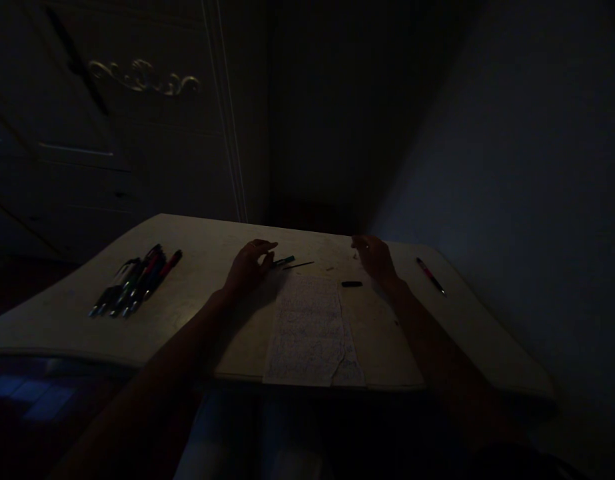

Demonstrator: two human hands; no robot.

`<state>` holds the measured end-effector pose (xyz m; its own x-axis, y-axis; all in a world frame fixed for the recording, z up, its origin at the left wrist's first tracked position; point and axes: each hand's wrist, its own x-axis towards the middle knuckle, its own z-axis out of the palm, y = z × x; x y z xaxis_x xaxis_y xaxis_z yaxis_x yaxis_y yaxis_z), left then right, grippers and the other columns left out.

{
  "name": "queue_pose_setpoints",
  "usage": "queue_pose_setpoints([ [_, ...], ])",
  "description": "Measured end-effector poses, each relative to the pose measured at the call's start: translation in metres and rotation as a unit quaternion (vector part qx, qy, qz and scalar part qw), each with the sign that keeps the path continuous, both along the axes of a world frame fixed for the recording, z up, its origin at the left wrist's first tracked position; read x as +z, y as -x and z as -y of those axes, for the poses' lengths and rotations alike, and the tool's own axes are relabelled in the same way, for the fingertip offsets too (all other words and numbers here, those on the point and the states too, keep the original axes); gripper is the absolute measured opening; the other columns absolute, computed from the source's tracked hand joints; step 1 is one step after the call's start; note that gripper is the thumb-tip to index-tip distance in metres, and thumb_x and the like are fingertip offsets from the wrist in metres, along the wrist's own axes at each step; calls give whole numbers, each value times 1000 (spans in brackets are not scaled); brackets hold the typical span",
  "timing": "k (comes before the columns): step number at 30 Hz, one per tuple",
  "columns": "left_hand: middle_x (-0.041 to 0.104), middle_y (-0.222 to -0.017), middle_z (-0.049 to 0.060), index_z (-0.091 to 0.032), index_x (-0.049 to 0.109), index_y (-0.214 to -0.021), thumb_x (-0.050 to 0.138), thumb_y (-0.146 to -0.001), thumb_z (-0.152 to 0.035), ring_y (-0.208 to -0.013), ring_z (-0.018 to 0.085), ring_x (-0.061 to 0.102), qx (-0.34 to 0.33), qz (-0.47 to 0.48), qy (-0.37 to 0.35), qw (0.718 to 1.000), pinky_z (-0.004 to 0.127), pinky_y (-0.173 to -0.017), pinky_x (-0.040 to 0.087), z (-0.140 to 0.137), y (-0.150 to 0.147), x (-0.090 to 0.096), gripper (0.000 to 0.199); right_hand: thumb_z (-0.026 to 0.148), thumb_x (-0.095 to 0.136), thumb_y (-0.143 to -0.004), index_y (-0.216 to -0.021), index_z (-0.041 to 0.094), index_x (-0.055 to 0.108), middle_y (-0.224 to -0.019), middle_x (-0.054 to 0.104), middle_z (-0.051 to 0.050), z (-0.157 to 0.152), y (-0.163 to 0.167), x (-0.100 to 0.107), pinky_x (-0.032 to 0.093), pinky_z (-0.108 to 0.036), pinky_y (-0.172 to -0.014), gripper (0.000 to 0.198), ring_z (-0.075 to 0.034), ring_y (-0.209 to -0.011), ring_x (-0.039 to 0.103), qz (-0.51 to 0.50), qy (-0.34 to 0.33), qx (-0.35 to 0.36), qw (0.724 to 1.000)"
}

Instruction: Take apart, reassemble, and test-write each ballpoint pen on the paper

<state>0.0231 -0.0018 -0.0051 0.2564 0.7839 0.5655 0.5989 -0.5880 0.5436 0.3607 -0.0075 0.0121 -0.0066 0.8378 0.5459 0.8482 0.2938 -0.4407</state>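
Observation:
My left hand (249, 264) is over the table with its thumb and forefinger apart, and no held thing shows in it. Just right of its thumb lie a green pen part (287, 259) and a thin dark pen refill (301, 265). My right hand (374, 256) is near the far edge, its fingers curled together; what they hold, if anything, is too dark to make out. A short black pen piece (352, 284) lies on the table between my hands. Below it and to the left is a creased sheet of paper (310, 327) covered in marks.
Several pens (134, 283) lie in a bunch at the left of the pale table (197, 233). A single red and black pen (430, 276) rests at the right. A dark cabinet (152, 153) stands behind on the left, and a wall (527, 167) runs along the right.

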Motion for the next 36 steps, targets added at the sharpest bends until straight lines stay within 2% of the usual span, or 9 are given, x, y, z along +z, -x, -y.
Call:
queue_pose_setpoints([
  [2,73,-109,11,-17,75,-112,48,-85,-15,-92,22,69,22,24,9,999,38,-87,56,0,2,3,39,71,28,-98,-71,20,68,-77,71,-10,5,2,3,48,-35,-74,70,-23,-75,66,-53,-8,-31,998],
  [5,76,-87,7,-17,78,-85,47,-73,-12,-77,20,70,39,33,50,997,32,-76,55,2,6,8,34,82,17,-92,-56,21,61,-58,64,-7,12,6,8,45,-33,-65,83,-19,-58,62,-113,20,-55,992],
  [9,60,-52,2,-19,66,-55,47,-63,-17,-55,18,59,64,7,99,993,28,-57,43,6,8,15,21,89,15,-86,-43,23,49,-40,50,-4,15,8,13,40,-31,-53,86,-16,-41,53,-145,50,-67,986],
  [13,50,-46,1,-19,57,-48,44,-60,-20,-50,16,51,66,-12,98,993,28,-53,34,10,4,18,19,93,19,-82,-39,25,38,-36,41,-3,13,8,18,31,-30,-46,83,-14,-38,45,-133,21,-76,988],
  [18,50,-47,2,-18,61,-51,45,-64,-18,-52,17,51,64,-64,112,990,28,-54,34,11,2,15,20,92,23,-82,-40,25,36,-38,42,-2,14,14,20,29,-30,-47,81,-14,-41,44,-129,16,-56,990],
  [21,59,-54,3,-19,66,-58,48,-69,-16,-57,19,56,63,-105,73,990,29,-59,40,11,-2,11,21,91,27,-83,-41,24,40,-39,45,-2,18,23,18,35,-30,-50,81,-14,-41,46,-157,21,-39,987],
  [27,74,-95,9,-21,79,-100,53,-83,-11,-86,22,66,-107,-137,-50,983,35,-80,51,3,-23,-2,33,85,35,-88,-50,22,57,-51,60,-2,22,44,6,41,-29,-61,77,-16,-51,58,-104,59,37,992],
  [32,73,-101,12,-24,80,-109,59,-92,-19,-89,25,64,-122,-218,-78,965,39,-78,49,-4,-31,-11,28,68,51,-93,-76,21,71,-74,73,-5,19,51,1,42,-28,-63,53,-18,-65,64,-3,36,77,996],
  [36,72,-104,12,-23,82,-100,58,-96,-27,-90,24,64,-111,-233,-76,963,39,-79,47,-5,-30,-13,25,52,61,-94,-88,25,77,-80,77,-5,23,57,7,44,-29,-67,32,-20,-73,69,71,65,35,995],
])
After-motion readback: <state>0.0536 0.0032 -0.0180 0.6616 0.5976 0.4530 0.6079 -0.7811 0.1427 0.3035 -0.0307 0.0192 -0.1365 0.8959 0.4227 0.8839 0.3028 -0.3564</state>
